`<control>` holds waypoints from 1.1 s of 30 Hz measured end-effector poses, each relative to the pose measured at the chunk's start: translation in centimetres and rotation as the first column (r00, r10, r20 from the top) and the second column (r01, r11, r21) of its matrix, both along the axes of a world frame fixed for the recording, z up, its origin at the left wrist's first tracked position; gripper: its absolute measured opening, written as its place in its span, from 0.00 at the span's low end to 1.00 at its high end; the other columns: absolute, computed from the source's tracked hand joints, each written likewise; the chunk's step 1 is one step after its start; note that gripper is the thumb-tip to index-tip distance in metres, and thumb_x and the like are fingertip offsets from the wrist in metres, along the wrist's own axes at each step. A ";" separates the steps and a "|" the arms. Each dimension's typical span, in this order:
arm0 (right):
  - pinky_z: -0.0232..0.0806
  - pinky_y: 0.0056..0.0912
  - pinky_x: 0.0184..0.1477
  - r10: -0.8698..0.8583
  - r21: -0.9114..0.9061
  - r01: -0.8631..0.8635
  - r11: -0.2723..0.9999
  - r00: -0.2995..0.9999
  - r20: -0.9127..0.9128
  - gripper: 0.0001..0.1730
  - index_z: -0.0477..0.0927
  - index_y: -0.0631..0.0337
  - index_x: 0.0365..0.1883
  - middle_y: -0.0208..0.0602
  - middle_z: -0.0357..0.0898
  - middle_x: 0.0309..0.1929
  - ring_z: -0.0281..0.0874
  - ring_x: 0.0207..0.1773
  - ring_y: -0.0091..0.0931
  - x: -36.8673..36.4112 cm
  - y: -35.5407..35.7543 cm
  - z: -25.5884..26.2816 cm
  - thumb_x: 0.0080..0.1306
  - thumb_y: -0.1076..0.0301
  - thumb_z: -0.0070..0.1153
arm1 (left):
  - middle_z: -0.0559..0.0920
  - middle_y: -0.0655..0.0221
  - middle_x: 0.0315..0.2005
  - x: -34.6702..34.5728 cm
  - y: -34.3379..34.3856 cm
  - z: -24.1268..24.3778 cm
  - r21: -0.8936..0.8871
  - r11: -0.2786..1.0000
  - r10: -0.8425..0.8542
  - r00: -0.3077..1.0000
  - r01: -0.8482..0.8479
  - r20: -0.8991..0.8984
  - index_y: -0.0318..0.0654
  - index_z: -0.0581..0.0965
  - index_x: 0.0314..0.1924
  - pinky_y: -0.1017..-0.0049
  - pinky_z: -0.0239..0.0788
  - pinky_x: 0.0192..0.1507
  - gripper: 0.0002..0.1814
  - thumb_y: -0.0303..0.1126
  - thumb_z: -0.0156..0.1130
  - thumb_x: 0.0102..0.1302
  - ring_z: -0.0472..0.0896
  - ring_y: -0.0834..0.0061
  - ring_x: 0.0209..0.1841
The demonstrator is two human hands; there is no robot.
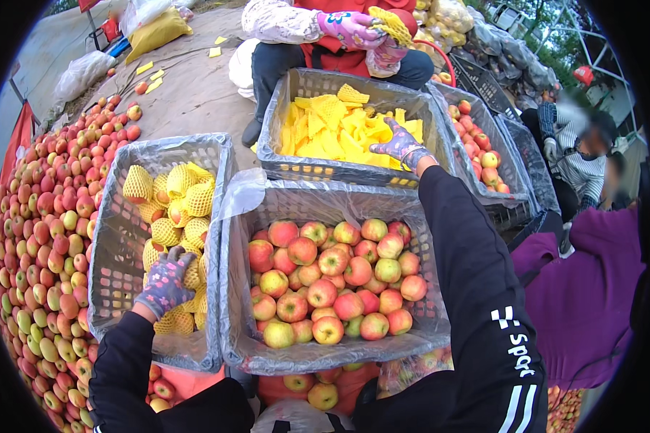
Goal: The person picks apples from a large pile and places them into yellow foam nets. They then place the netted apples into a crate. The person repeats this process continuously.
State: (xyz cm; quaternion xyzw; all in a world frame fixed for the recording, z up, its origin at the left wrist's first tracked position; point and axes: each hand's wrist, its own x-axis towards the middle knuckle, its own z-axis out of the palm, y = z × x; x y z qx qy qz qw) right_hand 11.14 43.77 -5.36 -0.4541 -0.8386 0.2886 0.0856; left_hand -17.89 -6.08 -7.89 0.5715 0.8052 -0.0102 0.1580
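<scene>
My left hand (166,284), in a grey-purple flowered glove, is low in the left crate (116,216), on several apples in yellow foam nets (180,214). Its palm is hidden, so whether it grips one of them cannot be told. My right hand (401,143), gloved alike, reaches over the far crate (352,172) with its fingers apart. Beneath and beside it lie loose yellow foam net sleeves (330,127). Bare red and yellow-green apples (333,262) fill the plastic-lined middle crate (325,189) between my arms.
A co-worker's flower-patterned glove (352,30) holds a yellow foam net at a red apple (403,21) behind the far crate. A large apple heap (49,243) borders the left. Another crate of apples (476,146) stands at right, near a purple cloth (579,303) and a seated person (574,146).
</scene>
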 end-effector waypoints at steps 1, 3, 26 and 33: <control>0.53 0.33 0.72 -0.003 0.018 0.001 1.000 0.997 0.073 0.61 0.52 0.62 0.75 0.53 0.59 0.72 0.56 0.75 0.40 -0.9 1.1 -0.8 0.49 0.54 0.74 | 0.72 0.55 0.57 0.4 0.7 -0.6 -0.033 0.997 -0.074 0.996 0.072 -0.046 0.45 0.72 0.60 0.58 0.65 0.59 0.41 0.39 0.75 0.42 0.71 0.49 0.58; 0.51 0.35 0.73 0.014 0.091 -0.038 0.995 0.970 0.244 0.64 0.50 0.60 0.76 0.54 0.56 0.74 0.54 0.76 0.43 -3.3 2.8 -2.1 0.47 0.49 0.74 | 0.72 0.55 0.59 0.9 1.2 -1.2 -0.098 0.988 -0.125 0.988 0.116 -0.089 0.45 0.72 0.60 0.56 0.65 0.58 0.40 0.39 0.74 0.43 0.71 0.45 0.58; 0.71 0.41 0.53 0.345 -0.116 -0.388 0.915 0.596 0.725 0.30 0.82 0.63 0.47 0.45 0.83 0.50 0.81 0.51 0.42 -12.8 4.3 -10.6 0.44 0.60 0.69 | 0.70 0.56 0.62 0.0 0.0 -2.0 -0.143 0.989 -0.048 0.996 0.036 -0.077 0.48 0.72 0.61 0.55 0.63 0.55 0.38 0.38 0.70 0.46 0.69 0.46 0.60; 0.67 0.36 0.60 0.109 -0.082 -0.108 0.991 0.994 0.008 0.34 0.75 0.63 0.58 0.45 0.80 0.54 0.77 0.57 0.39 -2.0 6.2 -4.0 0.52 0.63 0.70 | 0.69 0.54 0.63 0.3 0.9 -2.4 -0.079 0.994 -0.074 0.996 0.070 -0.047 0.47 0.72 0.61 0.51 0.64 0.58 0.38 0.37 0.69 0.45 0.69 0.42 0.60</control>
